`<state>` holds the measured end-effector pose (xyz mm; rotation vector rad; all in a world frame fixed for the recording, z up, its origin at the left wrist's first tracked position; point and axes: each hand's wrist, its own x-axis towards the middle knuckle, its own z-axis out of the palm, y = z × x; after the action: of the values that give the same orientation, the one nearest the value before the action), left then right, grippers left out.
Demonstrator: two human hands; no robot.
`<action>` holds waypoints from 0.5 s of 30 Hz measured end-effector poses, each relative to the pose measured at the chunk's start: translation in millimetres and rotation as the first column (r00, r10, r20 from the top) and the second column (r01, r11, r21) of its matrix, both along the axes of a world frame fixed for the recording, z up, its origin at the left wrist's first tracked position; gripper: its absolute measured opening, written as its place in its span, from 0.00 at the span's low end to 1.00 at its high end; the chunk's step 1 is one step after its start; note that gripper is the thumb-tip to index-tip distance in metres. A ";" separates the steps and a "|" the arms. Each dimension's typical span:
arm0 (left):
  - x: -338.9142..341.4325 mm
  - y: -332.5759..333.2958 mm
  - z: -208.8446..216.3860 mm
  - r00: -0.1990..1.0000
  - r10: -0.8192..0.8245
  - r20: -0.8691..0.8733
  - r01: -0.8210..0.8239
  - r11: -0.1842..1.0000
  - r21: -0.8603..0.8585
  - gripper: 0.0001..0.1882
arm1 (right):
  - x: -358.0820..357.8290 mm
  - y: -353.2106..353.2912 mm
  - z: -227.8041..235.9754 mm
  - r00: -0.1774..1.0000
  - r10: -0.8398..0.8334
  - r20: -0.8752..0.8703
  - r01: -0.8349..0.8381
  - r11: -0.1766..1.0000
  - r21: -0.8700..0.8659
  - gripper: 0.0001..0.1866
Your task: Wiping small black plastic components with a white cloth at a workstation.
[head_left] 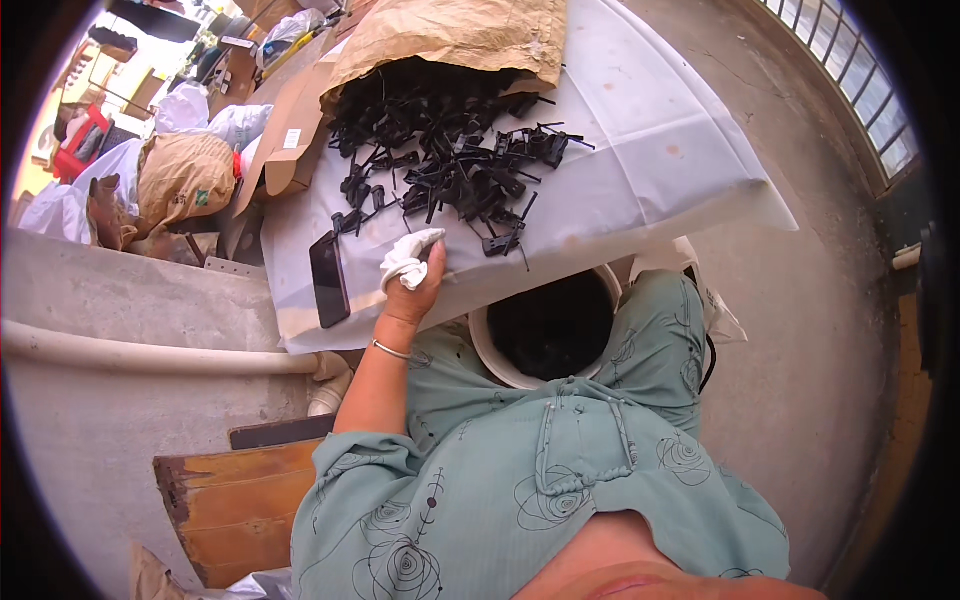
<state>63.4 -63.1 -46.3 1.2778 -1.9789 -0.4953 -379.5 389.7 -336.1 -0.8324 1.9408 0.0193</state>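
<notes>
My left hand (415, 290) is raised over the near edge of the white-covered table. White cloth (407, 258) covers its fingers, perhaps a glove; the bare thumb lies along the right side. The fingers look curled toward the thumb, and anything between them is hidden. Just beyond is a heap of small black plastic parts (455, 165) with thin stalks, spilling from a large brown paper sack (460, 40). One black part (505, 238) lies closest to the hand, at its right. My right hand is out of the picture.
A dark phone (328, 280) lies left of my hand. Between my knees stands a white bucket (483, 345) with a dark inside. A pale pipe (160, 352) runs along the left wall. Cardboard (290, 150) and stuffed sacks (185, 175) are at the far left.
</notes>
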 end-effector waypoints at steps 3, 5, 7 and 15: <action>-2.1 11.0 9.3 0.999 0.030 0.022 -0.030 0.999 -0.024 0.08 | -15.5 -14.8 4.9 0.994 -0.106 0.027 0.104 0.992 0.064 0.16; -6.9 20.2 23.8 0.995 0.014 0.103 -0.007 0.998 -0.069 0.06 | -32.5 -23.9 15.5 0.985 -0.169 0.025 0.166 0.981 0.105 0.16; -3.1 22.5 21.4 0.999 -0.006 0.046 0.009 0.997 -0.077 0.06 | -34.6 -46.7 18.9 0.968 -0.250 0.021 0.246 0.963 0.106 0.15; -8.3 28.5 25.9 0.997 0.040 -0.071 -0.033 0.994 0.108 0.11 | -64.9 -117.1 43.9 0.842 -0.539 0.027 0.539 0.836 -0.101 0.14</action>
<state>55.1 -34.6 -20.4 1.3398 -1.8867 -0.6284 -444.4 272.6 -292.3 -0.3193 2.1313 -0.4247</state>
